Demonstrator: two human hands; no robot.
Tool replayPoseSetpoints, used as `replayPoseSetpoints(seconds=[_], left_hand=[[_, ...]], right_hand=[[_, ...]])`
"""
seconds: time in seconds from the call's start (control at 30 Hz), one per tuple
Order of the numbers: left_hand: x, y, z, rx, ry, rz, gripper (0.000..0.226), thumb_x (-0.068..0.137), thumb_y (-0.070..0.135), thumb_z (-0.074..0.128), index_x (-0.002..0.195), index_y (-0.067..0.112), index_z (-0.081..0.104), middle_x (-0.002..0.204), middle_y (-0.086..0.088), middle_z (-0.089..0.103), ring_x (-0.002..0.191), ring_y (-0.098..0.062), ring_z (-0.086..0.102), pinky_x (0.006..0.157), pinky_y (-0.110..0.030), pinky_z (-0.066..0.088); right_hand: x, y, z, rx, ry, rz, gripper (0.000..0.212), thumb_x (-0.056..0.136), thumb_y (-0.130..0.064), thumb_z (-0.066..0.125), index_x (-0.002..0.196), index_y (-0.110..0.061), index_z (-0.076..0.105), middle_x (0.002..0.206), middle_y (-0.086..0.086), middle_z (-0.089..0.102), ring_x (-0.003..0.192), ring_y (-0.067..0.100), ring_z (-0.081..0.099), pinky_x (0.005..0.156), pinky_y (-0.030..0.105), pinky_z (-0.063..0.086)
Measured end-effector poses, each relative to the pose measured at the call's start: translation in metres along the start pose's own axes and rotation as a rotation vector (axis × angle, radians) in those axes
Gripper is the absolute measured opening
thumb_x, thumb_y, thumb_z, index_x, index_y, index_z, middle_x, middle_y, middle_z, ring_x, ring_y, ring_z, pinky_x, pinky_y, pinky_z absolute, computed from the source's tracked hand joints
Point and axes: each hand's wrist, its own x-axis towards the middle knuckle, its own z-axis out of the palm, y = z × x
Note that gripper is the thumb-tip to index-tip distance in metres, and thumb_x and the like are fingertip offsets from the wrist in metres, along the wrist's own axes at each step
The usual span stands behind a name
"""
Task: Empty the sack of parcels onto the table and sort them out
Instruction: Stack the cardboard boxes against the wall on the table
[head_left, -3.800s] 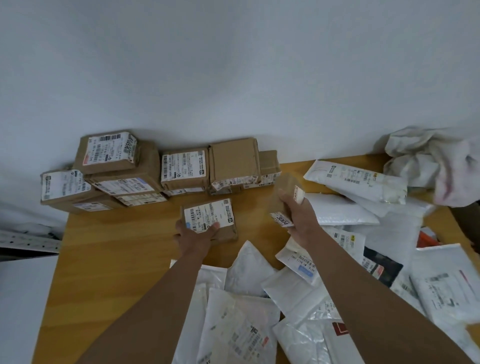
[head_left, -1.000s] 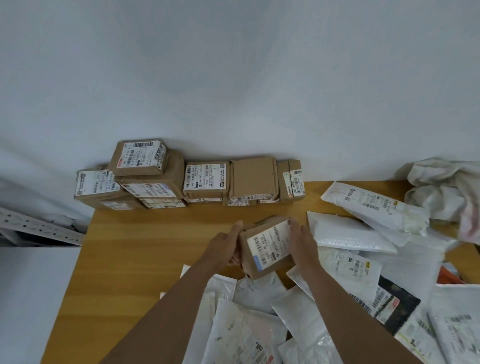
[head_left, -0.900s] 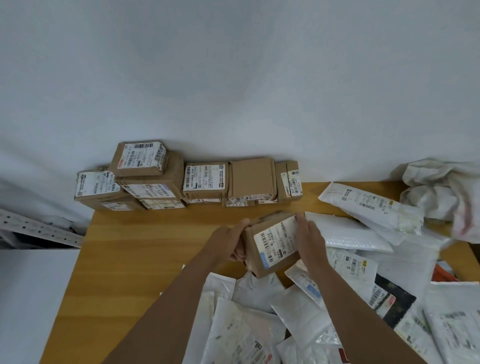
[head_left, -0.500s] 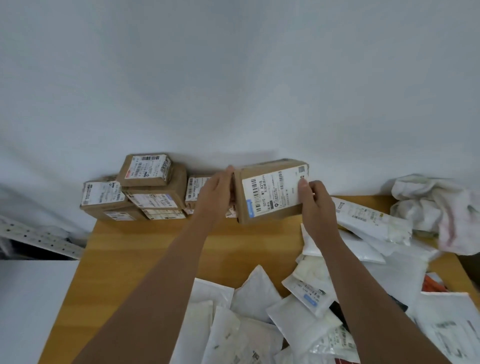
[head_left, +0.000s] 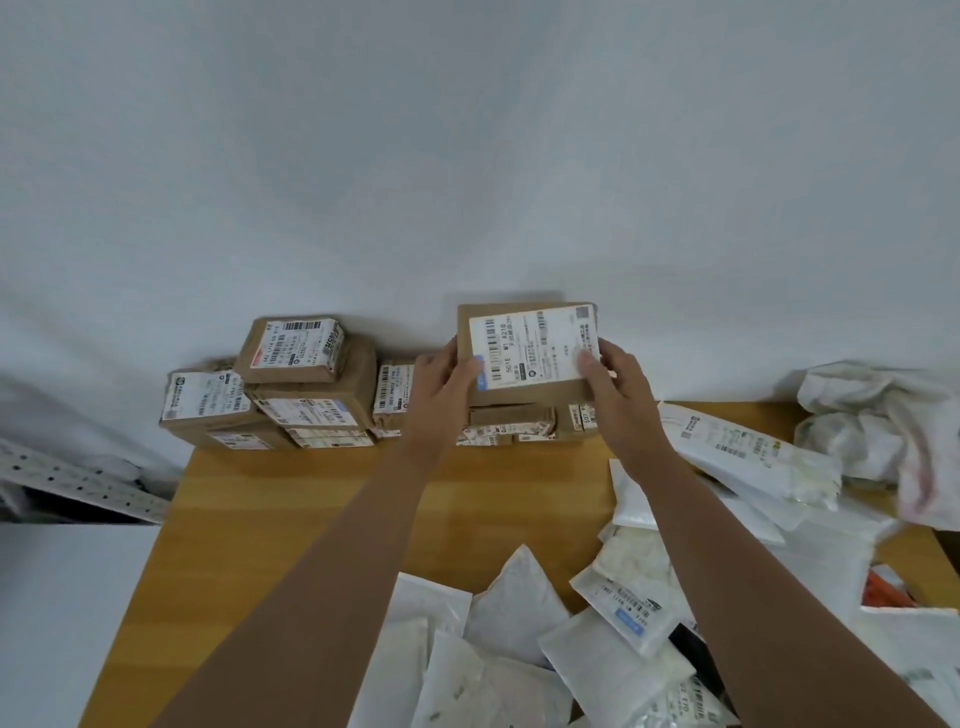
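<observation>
A brown cardboard box with a white shipping label sits on top of the row of boxes at the wall. My left hand grips its left side and my right hand grips its right side. To the left stands a taller stack of cardboard boxes. White mailer bags lie heaped at the near and right parts of the wooden table. The crumpled white sack lies at the far right.
The white wall runs right behind the boxes. A perforated white rail and a white surface lie beyond the table's left edge. Something orange shows among the bags at the right.
Both hands lifted the labelled box from the middle of the table and carried it back to the wall, onto the row of boxes. The view tilted up.
</observation>
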Motion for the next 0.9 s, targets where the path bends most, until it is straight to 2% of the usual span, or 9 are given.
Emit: replayPoseSetpoints(seconds=[0.07, 0.1, 0.23, 0.33, 0.47, 0.6, 0.73, 0.8, 0.9], left_hand=[[0.011, -0.009, -0.001, 0.029, 0.038, -0.07, 0.036, 0.095, 0.044, 0.048, 0.121, 0.027, 0.065, 0.116, 0.005, 0.061, 0.107, -0.01, 0.057, 0.089, -0.026, 0.05], [0.015, -0.012, 0.0, 0.046, 0.056, -0.108, 0.039, 0.094, 0.05, 0.047, 0.122, 0.029, 0.062, 0.12, 0.006, 0.06, 0.107, -0.008, 0.058, 0.085, -0.025, 0.051], [0.021, -0.01, 0.004, 0.065, 0.106, -0.185, 0.034, 0.099, 0.04, 0.049, 0.127, 0.02, 0.045, 0.103, 0.015, 0.052, 0.084, 0.003, 0.051, 0.05, -0.007, 0.043], [0.026, -0.019, 0.006, 0.079, 0.091, -0.177, 0.039, 0.098, 0.033, 0.053, 0.133, 0.019, 0.044, 0.116, 0.01, 0.054, 0.092, 0.002, 0.052, 0.065, -0.014, 0.043], [0.031, -0.031, 0.005, 0.084, 0.044, -0.173, 0.044, 0.095, 0.027, 0.058, 0.137, 0.025, 0.044, 0.122, 0.009, 0.056, 0.102, -0.015, 0.059, 0.069, -0.022, 0.047], [0.03, -0.038, 0.007, 0.148, 0.032, -0.154, 0.045, 0.098, 0.028, 0.055, 0.14, 0.026, 0.04, 0.12, 0.012, 0.053, 0.104, -0.011, 0.054, 0.073, -0.021, 0.043], [0.025, -0.036, 0.011, 0.183, 0.06, -0.155, 0.047, 0.1, 0.033, 0.05, 0.144, 0.025, 0.034, 0.12, 0.014, 0.048, 0.104, -0.008, 0.047, 0.083, -0.027, 0.036], [0.023, -0.035, 0.013, 0.164, 0.067, -0.155, 0.05, 0.1, 0.032, 0.05, 0.146, 0.022, 0.032, 0.12, 0.015, 0.044, 0.107, -0.008, 0.046, 0.084, -0.027, 0.035], [0.024, -0.041, 0.013, 0.142, 0.086, -0.184, 0.062, 0.099, 0.038, 0.051, 0.152, 0.02, 0.024, 0.135, 0.009, 0.045, 0.122, -0.013, 0.047, 0.093, -0.029, 0.038]], right_hand=[[0.005, -0.007, 0.002, -0.015, -0.049, -0.013, 0.023, 0.103, -0.024, 0.046, 0.117, -0.037, 0.058, 0.103, -0.023, 0.056, 0.094, -0.019, 0.053, 0.075, 0.008, 0.049], [0.008, -0.008, 0.005, -0.032, -0.074, -0.011, 0.024, 0.103, -0.02, 0.047, 0.113, -0.039, 0.057, 0.1, -0.027, 0.054, 0.09, -0.023, 0.053, 0.074, 0.007, 0.048], [0.021, 0.0, 0.015, -0.105, -0.109, -0.014, 0.028, 0.1, -0.024, 0.051, 0.126, -0.029, 0.058, 0.106, -0.031, 0.058, 0.097, -0.017, 0.056, 0.081, 0.008, 0.047], [0.028, 0.009, 0.023, -0.131, -0.099, -0.017, 0.031, 0.099, -0.029, 0.051, 0.13, -0.027, 0.057, 0.112, -0.025, 0.061, 0.103, -0.008, 0.058, 0.085, 0.013, 0.047], [0.032, 0.02, 0.028, -0.159, -0.084, 0.009, 0.031, 0.098, -0.025, 0.053, 0.129, -0.022, 0.055, 0.106, -0.027, 0.058, 0.092, -0.012, 0.058, 0.069, 0.005, 0.046], [0.032, 0.029, 0.03, -0.169, -0.083, 0.041, 0.041, 0.099, -0.035, 0.053, 0.137, -0.022, 0.045, 0.122, -0.007, 0.057, 0.102, 0.008, 0.058, 0.066, 0.012, 0.046], [0.031, 0.028, 0.033, -0.166, -0.059, 0.078, 0.048, 0.1, -0.039, 0.052, 0.142, -0.02, 0.039, 0.117, -0.013, 0.052, 0.102, 0.009, 0.054, 0.064, 0.007, 0.043], [0.03, 0.029, 0.035, -0.149, -0.062, 0.096, 0.054, 0.098, -0.042, 0.054, 0.144, -0.02, 0.036, 0.121, -0.014, 0.049, 0.109, 0.009, 0.052, 0.076, 0.009, 0.044], [0.026, 0.034, 0.036, -0.141, -0.065, 0.098, 0.077, 0.09, -0.048, 0.064, 0.15, -0.019, 0.025, 0.135, -0.011, 0.044, 0.121, 0.006, 0.041, 0.099, 0.027, 0.043]])
